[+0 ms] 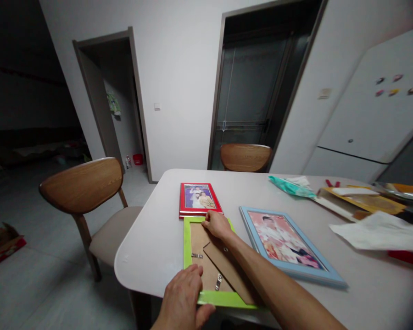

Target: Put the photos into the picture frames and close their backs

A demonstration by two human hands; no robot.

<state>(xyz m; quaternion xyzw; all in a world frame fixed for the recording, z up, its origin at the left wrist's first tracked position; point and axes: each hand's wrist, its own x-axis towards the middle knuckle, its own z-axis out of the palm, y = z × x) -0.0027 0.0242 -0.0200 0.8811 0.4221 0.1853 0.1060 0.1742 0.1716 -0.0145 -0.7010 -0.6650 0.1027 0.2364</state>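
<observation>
A lime-green picture frame (220,299) lies face down at the table's near edge, its brown backing board (198,268) showing. On the board are small metal clips and a brown support leg (229,270), partly covered by my right forearm. My left hand (183,295) grips the frame's near left corner, thumb along the near edge. My right hand (218,225) has its fingers closed and pressed at the board's far edge; whatever is under the fingertips is hidden. Just beyond lies a red picture frame (181,199) with a photo. To the right is a light-blue picture frame (316,277), photo up.
The white table (151,238) has rounded corners. At its right lie a teal packet (291,186), white wrapping (378,231), and cardboard and yellow envelopes (378,201). Wooden chairs stand at the left (86,183) and far side (246,156). A box (7,252) sits on the floor.
</observation>
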